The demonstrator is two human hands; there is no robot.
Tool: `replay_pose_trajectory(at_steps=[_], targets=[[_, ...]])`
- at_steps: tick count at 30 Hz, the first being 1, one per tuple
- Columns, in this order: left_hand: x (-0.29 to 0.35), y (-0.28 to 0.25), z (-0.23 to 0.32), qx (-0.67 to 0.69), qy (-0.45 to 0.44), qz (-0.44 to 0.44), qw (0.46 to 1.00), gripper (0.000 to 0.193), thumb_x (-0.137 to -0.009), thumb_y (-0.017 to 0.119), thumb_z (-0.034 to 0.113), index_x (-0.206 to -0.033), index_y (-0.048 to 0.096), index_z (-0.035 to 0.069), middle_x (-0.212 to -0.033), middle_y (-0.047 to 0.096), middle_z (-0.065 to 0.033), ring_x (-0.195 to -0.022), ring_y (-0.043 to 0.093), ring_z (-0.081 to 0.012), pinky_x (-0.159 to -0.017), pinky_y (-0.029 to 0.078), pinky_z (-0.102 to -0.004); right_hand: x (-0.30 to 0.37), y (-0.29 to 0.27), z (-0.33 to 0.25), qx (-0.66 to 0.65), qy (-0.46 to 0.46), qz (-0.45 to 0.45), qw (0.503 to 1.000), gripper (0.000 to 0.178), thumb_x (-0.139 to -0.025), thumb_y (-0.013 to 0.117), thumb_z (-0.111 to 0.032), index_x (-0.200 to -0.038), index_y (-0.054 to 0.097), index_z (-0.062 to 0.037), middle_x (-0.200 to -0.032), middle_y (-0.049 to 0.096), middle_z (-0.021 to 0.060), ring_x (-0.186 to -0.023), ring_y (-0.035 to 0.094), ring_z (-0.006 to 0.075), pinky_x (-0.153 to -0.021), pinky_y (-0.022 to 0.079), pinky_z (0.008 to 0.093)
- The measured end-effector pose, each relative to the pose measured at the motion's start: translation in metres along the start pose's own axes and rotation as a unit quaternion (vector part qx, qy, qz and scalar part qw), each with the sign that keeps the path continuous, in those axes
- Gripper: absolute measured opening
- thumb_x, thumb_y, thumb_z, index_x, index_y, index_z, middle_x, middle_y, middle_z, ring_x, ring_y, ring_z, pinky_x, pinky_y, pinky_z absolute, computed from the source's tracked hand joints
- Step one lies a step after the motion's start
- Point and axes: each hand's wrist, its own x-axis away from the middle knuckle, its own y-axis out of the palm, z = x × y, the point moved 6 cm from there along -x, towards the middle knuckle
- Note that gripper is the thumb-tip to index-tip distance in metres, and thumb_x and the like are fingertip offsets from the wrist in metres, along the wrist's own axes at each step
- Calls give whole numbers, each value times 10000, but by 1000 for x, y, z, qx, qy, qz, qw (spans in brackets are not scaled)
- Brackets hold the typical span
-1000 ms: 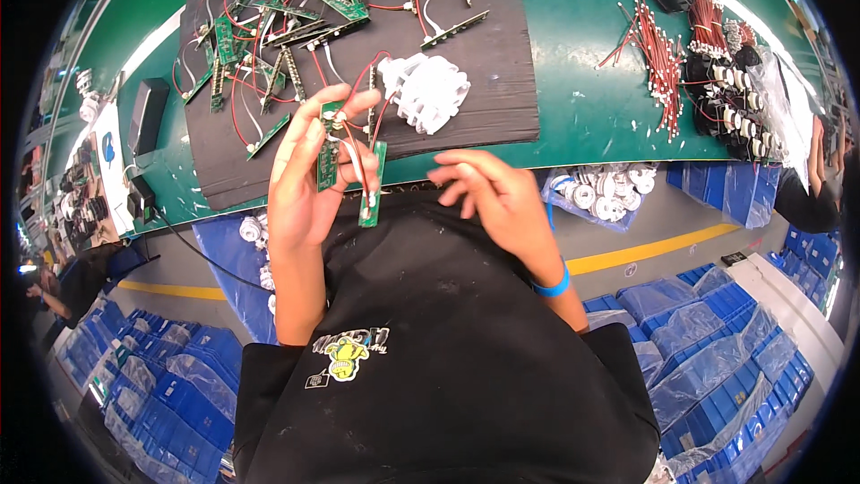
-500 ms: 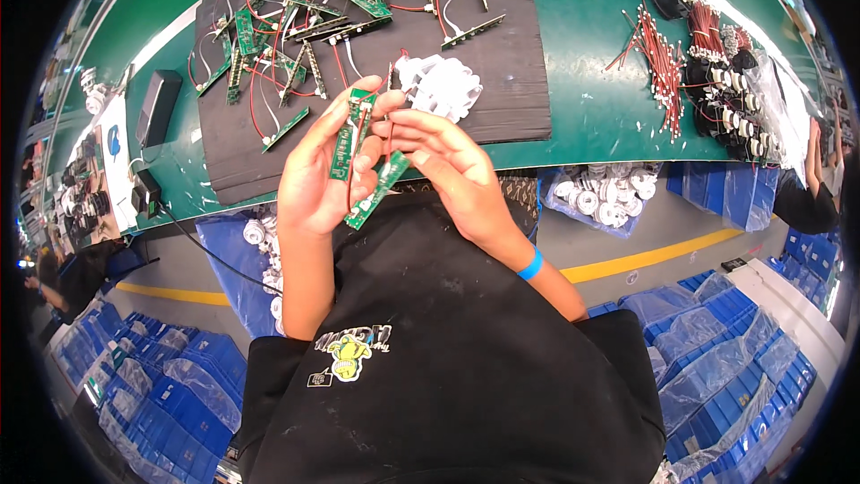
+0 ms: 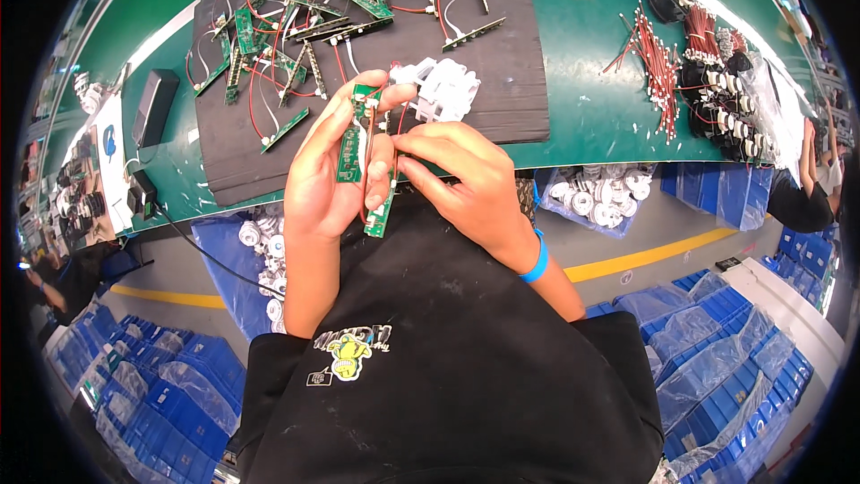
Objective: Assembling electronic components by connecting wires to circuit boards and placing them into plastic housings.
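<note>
My left hand (image 3: pixel 315 181) is closed around a narrow green circuit board (image 3: pixel 350 154), which stands upright along the fingers. A second green circuit board (image 3: pixel 380 217) hangs below the left fingertips, its upper part partly hidden by fingers. A brown-red wire runs between the two boards. From the right, my right hand (image 3: pixel 475 181) pinches at the second board's upper end, where a thin red wire (image 3: pixel 401 116) comes out of the fingertips; the exact grip is partly hidden. Just beyond the hands, a pile of white plastic parts (image 3: pixel 445 88) lies on the black mat (image 3: pixel 506 63).
Several wired circuit boards (image 3: pixel 287 22) are heaped on the mat's far left. Red wire bundles (image 3: pixel 649 72) and black-and-white round parts (image 3: pixel 730 103) lie at right on the green table (image 3: pixel 582 45). Bags of white parts (image 3: pixel 598 197) hang below the table edge; blue bins (image 3: pixel 717 350) stand behind.
My right hand has turned and drawn its fingertips together at the second board's upper end. That board has swung more upright, and the left fingers have shifted onto it.
</note>
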Motion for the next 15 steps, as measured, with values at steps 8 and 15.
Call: replay_pose_trajectory(at_steps=[8, 15], targets=[[0, -3, -1, -13, 23, 40, 999, 388, -991, 334, 232, -1311, 355, 13, -1288, 464, -209, -654, 558, -140, -394, 473, -244, 9, -13, 18, -341, 221, 103, 908, 121, -912, 532, -17, -1021, 510, 31, -978, 650, 164, -696, 618, 132, -553, 489, 233], [3, 0, 3, -82, 90, 51, 991, 392, -993, 338, 228, -1305, 345, -8, -1283, 449, -251, -663, 566, -152, -418, 490, -256, 4, -31, 16, -281, 181, 177, 926, 137, -926, 503, -28, -1050, 465, 19, -840, 650, 209, -551, 628, 187, -406, 465, 245]])
